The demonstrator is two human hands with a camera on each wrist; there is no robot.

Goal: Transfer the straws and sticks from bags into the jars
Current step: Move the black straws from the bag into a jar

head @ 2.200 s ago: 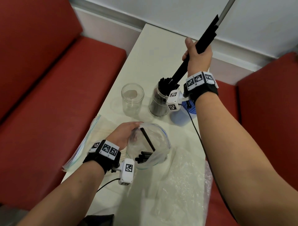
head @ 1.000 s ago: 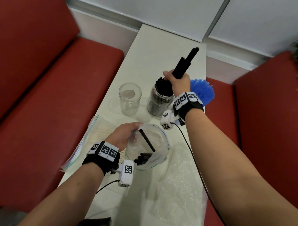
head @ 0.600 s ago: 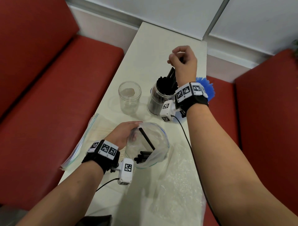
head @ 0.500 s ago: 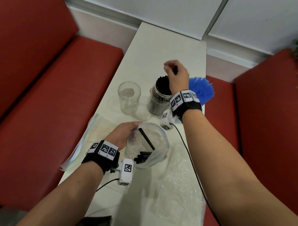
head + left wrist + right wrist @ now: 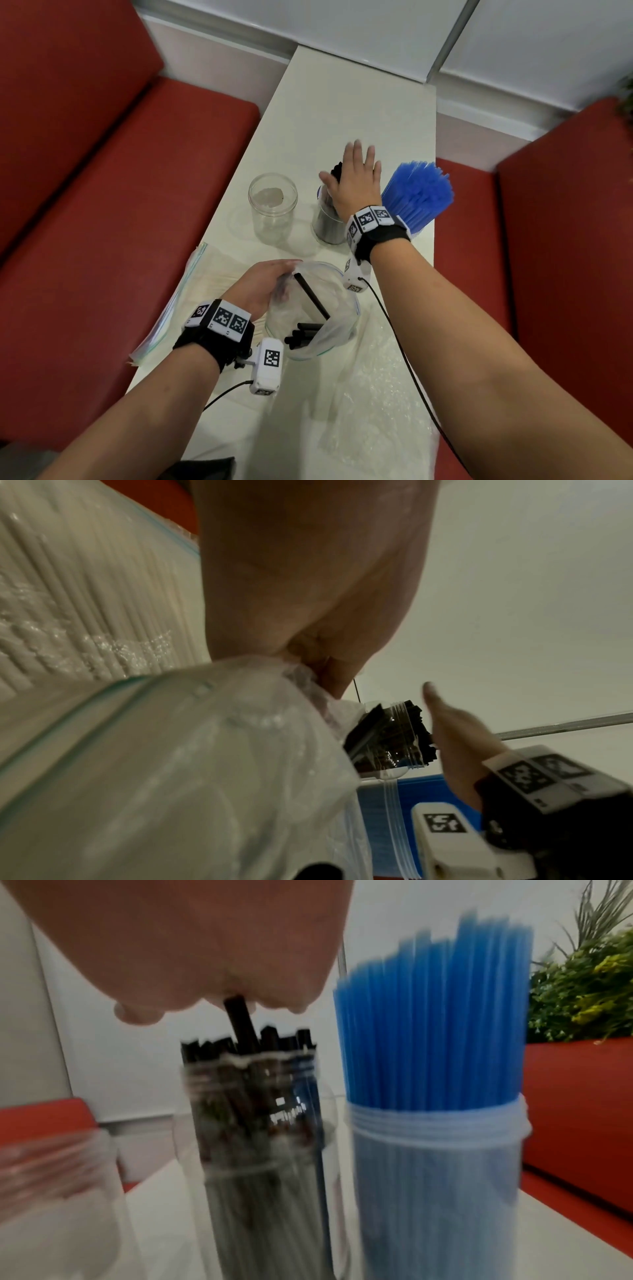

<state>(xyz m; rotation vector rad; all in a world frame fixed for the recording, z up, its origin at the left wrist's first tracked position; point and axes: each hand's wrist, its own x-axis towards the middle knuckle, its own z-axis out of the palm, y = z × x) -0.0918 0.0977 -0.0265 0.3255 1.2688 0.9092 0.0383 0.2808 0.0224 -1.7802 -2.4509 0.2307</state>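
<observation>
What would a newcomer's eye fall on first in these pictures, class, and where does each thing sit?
The bright blue straws fanning out of a jar at the table's right edge catch the eye first. Just left of them, the right hand lies flat and open over the jar of black straws. Nearer the camera, the left hand holds open a clear bag with a few black straws left inside.

Clear glossy jars (image 5: 273, 209), crinkled transparent plastic bag (image 5: 318, 308), matt black straws (image 5: 305, 337).

The right hand (image 5: 356, 185) lies flat, fingers (image 5: 358, 150) straight, over the jar of black straws (image 5: 327, 222). The left hand (image 5: 260, 286) holds the open clear bag (image 5: 337, 329), black straws inside, on the worktop (image 5: 356, 113).
</observation>
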